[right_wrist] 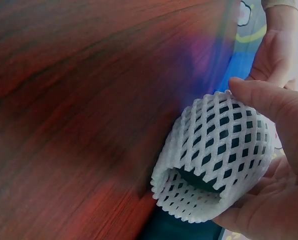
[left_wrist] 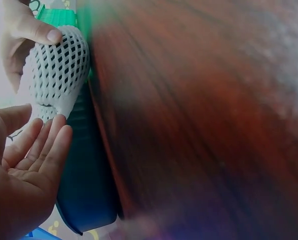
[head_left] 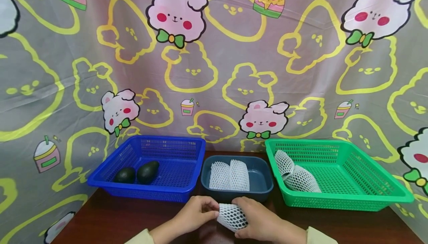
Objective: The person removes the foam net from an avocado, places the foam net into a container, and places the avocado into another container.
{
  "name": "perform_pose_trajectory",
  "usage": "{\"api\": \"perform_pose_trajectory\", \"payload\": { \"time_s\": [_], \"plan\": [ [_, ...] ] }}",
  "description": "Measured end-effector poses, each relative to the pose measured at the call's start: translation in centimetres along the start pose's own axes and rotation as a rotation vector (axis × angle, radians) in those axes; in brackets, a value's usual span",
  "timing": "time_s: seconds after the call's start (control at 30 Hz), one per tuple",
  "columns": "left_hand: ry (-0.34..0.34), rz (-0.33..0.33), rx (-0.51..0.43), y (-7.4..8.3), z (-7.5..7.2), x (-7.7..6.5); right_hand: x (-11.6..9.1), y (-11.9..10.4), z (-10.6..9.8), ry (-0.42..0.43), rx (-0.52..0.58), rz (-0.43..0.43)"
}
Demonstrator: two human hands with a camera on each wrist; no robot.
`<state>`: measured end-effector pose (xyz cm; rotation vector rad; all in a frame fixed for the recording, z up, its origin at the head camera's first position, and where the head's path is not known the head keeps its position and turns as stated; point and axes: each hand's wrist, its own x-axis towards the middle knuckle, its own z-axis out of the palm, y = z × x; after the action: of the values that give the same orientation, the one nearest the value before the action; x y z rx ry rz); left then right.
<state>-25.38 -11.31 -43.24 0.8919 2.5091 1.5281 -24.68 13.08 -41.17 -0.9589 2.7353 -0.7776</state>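
In the head view my right hand [head_left: 259, 218] grips an avocado wrapped in a white foam net [head_left: 232, 216], just in front of the small dark box. Dark green skin shows through the mesh and at the net's open end in the right wrist view, where the right thumb and fingers [right_wrist: 269, 100] curl round it. My left hand [head_left: 195, 214] is at the net's other end. In the left wrist view its thumb and fingertips [left_wrist: 63, 132] lie on either side of the net's edge, pinching it lightly.
The blue basket [head_left: 147, 191] at left holds two bare avocados [head_left: 148, 172]. The dark blue-grey box [head_left: 260, 171] in the middle holds two white-netted pieces [head_left: 239, 175]. Two more netted pieces [head_left: 302, 179] lie in the green basket [head_left: 334, 201] at right. A patterned curtain [head_left: 214, 99] hangs behind.
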Motion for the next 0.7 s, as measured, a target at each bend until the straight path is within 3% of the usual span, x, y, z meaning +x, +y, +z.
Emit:
{"api": "perform_pose_trajectory", "payload": {
  "time_s": [0.33, 0.53, 0.7],
  "plan": [
    [0.040, 0.069, 0.052, 0.34, 0.12, 0.60, 0.09, 0.08, 0.21, -0.016, 0.003, -0.007],
    [-0.005, 0.071, 0.061, 0.33, 0.45, 0.58, 0.01, 0.13, 0.12, -0.022, 0.002, -0.025],
    [-0.029, 0.071, 0.064, 0.28, 0.60, 0.62, -0.39, 0.45, -0.40, -0.042, 0.077, -0.002]
  ]
}}
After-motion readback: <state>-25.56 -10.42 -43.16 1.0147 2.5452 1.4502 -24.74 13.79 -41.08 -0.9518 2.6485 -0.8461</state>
